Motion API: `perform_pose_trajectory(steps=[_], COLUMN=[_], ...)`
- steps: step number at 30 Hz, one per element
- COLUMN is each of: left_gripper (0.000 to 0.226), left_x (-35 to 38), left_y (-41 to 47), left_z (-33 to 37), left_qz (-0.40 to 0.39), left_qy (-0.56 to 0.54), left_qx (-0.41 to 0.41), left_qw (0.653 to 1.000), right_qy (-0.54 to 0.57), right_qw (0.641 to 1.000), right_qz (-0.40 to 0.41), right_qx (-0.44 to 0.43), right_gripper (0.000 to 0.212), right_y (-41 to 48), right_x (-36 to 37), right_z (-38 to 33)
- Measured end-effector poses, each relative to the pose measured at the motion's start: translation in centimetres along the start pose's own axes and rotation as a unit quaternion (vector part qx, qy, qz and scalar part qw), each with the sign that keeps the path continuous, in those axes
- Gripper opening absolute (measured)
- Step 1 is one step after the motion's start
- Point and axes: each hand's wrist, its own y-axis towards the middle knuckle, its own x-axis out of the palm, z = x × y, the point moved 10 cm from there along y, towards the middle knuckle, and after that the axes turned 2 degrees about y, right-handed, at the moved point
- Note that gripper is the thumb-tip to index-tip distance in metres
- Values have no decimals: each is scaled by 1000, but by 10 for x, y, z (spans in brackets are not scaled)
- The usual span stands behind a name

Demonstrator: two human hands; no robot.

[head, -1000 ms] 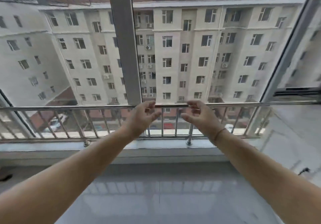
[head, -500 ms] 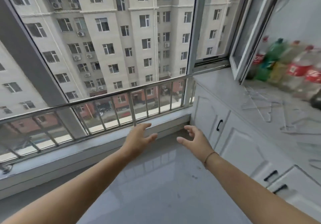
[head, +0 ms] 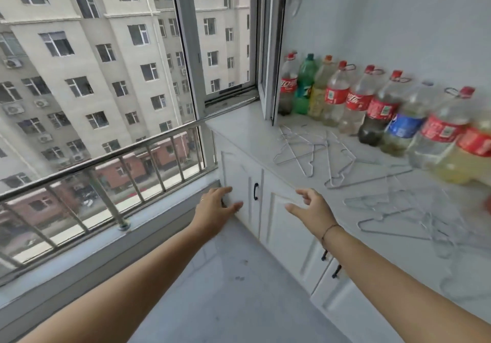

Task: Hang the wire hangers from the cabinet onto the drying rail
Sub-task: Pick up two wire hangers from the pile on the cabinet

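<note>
the steel window railing [head: 111,159] is carrying nothing visible; a person's left hand [head: 216,207] and right hand [head: 310,209], spread and holding nothing, are reaching toward the cabinet counter [head: 239,130], where wire hangers [head: 297,153] are lying scattered, apparently all awaiting hanging, before soda bottles [head: 356,103] lining its back edge.

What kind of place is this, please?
Most likely an enclosed apartment balcony, high up: big windows face a residential block, a metal rail runs along them, and a white cabinet holds wire hangers and bottles.

a home balcony: railed window [head: 111,156], white cabinet [head: 287,225], stored drink bottles [head: 356,100].
</note>
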Motion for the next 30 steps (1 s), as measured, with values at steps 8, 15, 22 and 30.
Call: perform_pose_trajectory(steps=[8,15,22,30], left_gripper=[55,53,49,49], left_x=[61,95,131,154], left_y=[59,135,238,359], left_z=[51,73,71,54], left_qz=[-47,-68,-94,-123], left_qy=[12,41,38,31], left_qx=[6,18,12,-20], left_qw=[999,997,995,992], right_qy=[13,31,27,-1], right_qw=[997,988,976,953], right_qz=[65,121,161,204], right_qx=[45,95,145,226], right_gripper=[47,41,44,39], right_y=[52,111,194,288], right_x=[-82,-122,-136,-144], right_z=[51,89,128,160])
